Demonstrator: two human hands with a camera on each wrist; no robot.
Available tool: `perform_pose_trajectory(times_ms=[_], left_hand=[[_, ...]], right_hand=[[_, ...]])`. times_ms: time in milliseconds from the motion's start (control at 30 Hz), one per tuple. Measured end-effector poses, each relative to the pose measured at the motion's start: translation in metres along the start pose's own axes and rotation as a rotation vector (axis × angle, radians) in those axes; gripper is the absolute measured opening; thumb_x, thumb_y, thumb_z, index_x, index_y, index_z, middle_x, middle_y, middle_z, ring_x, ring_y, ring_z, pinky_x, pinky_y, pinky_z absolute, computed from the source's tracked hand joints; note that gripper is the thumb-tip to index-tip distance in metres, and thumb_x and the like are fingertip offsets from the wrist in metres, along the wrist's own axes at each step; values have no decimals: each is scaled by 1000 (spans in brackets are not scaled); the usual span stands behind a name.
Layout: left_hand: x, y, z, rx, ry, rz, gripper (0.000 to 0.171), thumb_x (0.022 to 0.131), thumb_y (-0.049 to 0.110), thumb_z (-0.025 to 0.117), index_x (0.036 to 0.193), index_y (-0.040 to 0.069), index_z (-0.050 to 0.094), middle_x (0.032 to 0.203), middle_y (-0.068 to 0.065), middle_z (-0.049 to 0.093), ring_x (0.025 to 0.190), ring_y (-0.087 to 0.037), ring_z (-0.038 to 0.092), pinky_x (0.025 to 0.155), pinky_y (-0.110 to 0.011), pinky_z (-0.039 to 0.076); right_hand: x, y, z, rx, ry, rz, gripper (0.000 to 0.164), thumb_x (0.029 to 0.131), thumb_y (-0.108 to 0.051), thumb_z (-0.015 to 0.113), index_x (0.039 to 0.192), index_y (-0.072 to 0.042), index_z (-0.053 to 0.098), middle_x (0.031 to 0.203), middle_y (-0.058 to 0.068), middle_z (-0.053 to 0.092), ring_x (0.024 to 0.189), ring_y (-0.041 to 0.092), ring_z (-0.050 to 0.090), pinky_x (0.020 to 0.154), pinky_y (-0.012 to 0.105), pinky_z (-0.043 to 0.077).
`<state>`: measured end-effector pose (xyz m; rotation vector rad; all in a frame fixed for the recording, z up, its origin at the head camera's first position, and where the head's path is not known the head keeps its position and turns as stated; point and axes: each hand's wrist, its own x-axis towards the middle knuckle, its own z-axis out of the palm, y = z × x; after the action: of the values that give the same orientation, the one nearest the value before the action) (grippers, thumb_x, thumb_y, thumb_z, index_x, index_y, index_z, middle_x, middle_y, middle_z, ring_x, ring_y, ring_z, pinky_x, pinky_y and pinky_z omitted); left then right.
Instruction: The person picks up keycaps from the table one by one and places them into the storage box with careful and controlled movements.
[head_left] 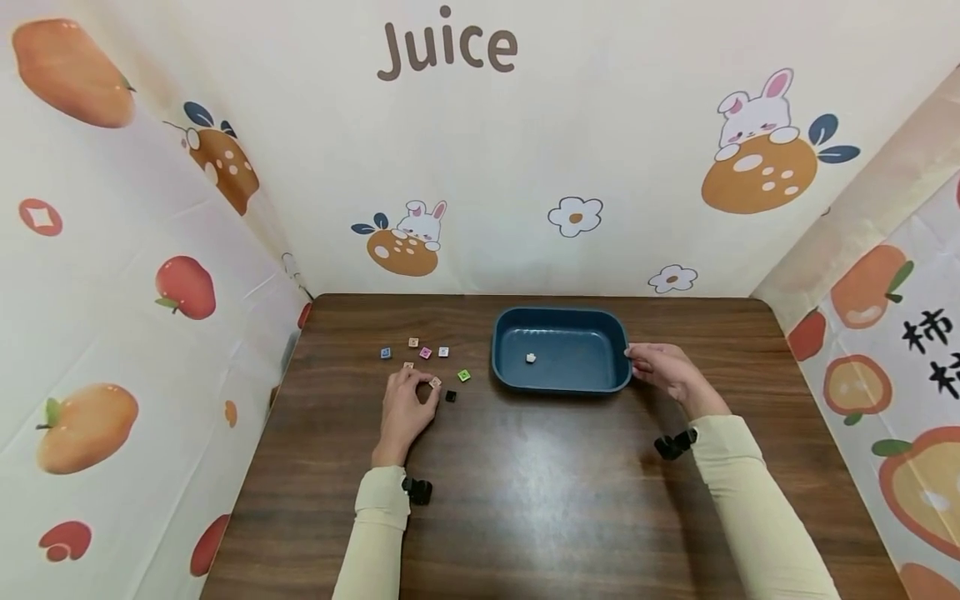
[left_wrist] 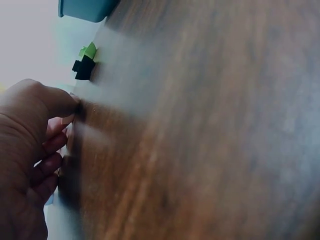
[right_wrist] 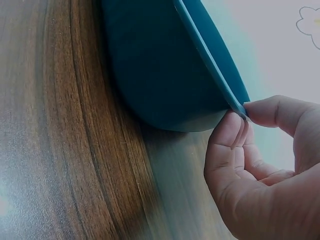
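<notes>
My left hand (head_left: 405, 410) pinches a small pale building block (head_left: 436, 382) between thumb and forefinger, low over the wooden table. Right beside it lie a black block (head_left: 451, 396) and a green block (head_left: 464, 376); in the left wrist view the black block (left_wrist: 84, 68) shows a stud. Another pale block (head_left: 408, 365) sits just past the fingertips. My right hand (head_left: 667, 371) grips the right rim of a dark blue rectangular tray (head_left: 558, 389), thumb on the inside and fingers outside in the right wrist view. One small white block (head_left: 531, 358) lies in the tray.
Farther back on the table (head_left: 525, 517) are a blue block (head_left: 386, 353), a beige block (head_left: 413, 342), a magenta block (head_left: 425, 353) and a whitish block (head_left: 444, 352). Printed cloth walls (head_left: 495, 167) close off the back and both sides.
</notes>
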<state>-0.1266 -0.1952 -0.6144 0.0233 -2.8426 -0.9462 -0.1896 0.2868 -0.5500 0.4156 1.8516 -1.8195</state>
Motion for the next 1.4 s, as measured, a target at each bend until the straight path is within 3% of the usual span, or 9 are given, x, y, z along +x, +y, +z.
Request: perform_pose_trajectory(times_ms=[133, 367, 667, 867, 1133, 1267, 1400], left_hand=[[-3, -2, -2, 2, 15, 10, 20, 97, 25, 76, 107, 8, 78, 112, -9, 68, 120, -35, 58, 104, -53, 50], [0, -4, -1, 4, 34, 46, 20, 96, 25, 78, 106, 8, 78, 109, -9, 68, 119, -35, 60, 104, -52, 51], [5, -2, -3, -66, 38, -20, 20, 94, 24, 78, 106, 8, 79, 113, -11, 70, 121, -34, 59, 108, -53, 48], [6, 2, -6, -95, 36, -29, 21, 94, 28, 77, 106, 10, 79, 118, -11, 71, 128, -35, 58, 114, -52, 46], [18, 20, -12, -123, 53, -7, 20, 94, 30, 77, 105, 13, 79, 114, -7, 68, 109, -29, 58, 97, -48, 50], [25, 33, -14, -145, 64, 24, 18, 94, 27, 78, 106, 13, 80, 114, -6, 69, 111, -29, 58, 99, -50, 50], [35, 49, -15, -175, 68, 76, 17, 94, 25, 78, 104, 12, 81, 111, -7, 69, 112, -31, 60, 114, -52, 46]], right_hand=[[-1, 2, 1, -33, -18, 8, 15, 106, -24, 65, 110, -15, 76, 93, -13, 73, 84, 0, 67, 83, 18, 61], [-1, 1, 1, 37, -47, -9, 20, 105, -19, 65, 92, -25, 78, 89, -13, 75, 81, -1, 67, 81, 17, 61], [0, -2, 1, 3, -27, 7, 12, 105, -24, 67, 102, -21, 77, 92, -14, 75, 85, -1, 68, 84, 18, 61], [0, -2, 0, 39, -31, 12, 17, 106, -19, 65, 97, -20, 78, 90, -12, 76, 82, 0, 67, 81, 18, 61], [0, 0, -1, 32, -24, 4, 14, 105, -22, 67, 97, -21, 79, 91, -13, 75, 83, 0, 67, 83, 18, 61], [-1, 2, -2, 9, -15, -11, 13, 105, -24, 66, 100, -21, 78, 92, -13, 75, 83, 0, 67, 82, 17, 61], [-1, 2, -3, 9, -16, -8, 12, 105, -22, 66, 107, -17, 76, 94, -13, 74, 84, 0, 67, 82, 18, 61]])
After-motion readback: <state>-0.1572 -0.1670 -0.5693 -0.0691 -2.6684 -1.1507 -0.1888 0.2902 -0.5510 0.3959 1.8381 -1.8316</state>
